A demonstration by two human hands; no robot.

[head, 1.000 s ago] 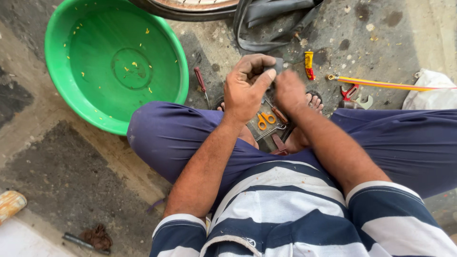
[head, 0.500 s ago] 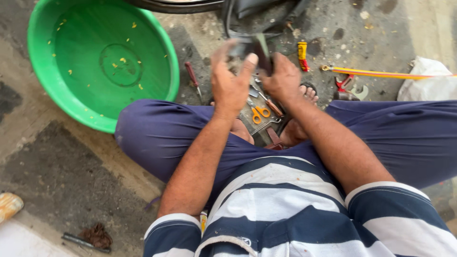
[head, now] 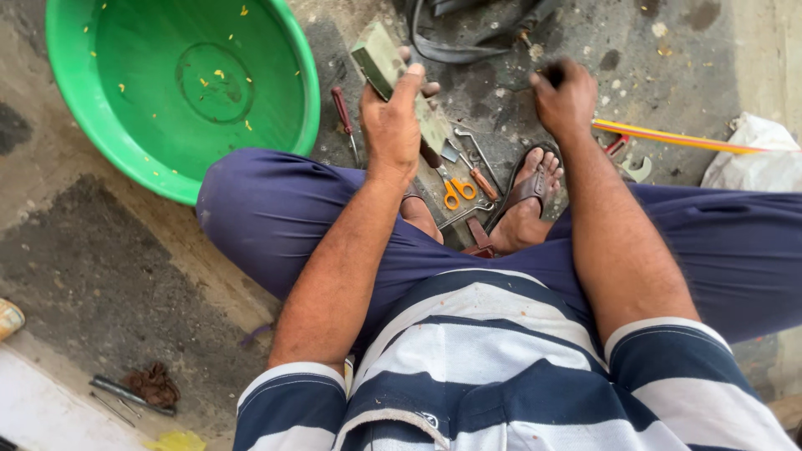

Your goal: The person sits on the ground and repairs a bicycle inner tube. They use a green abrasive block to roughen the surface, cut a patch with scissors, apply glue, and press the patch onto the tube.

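While gripped: greenish block [head: 393, 79] clamped in left hand [head: 391, 125], thumb along its near face, fingers curled behind, block tilted up and away.
Right hand [head: 566, 102]: fist closed on something small and dark; cannot tell what.
Below the left grip: orange-handled scissors [head: 458, 192], red-handled screwdriver [head: 342, 113] just left of wrist, loose metal tools on ground.
Under right wrist: sandalled foot [head: 526, 196].
Left of grip: green basin [head: 180, 88], yellow flecks inside.
Right of fist: yellow-orange rod [head: 677, 138].
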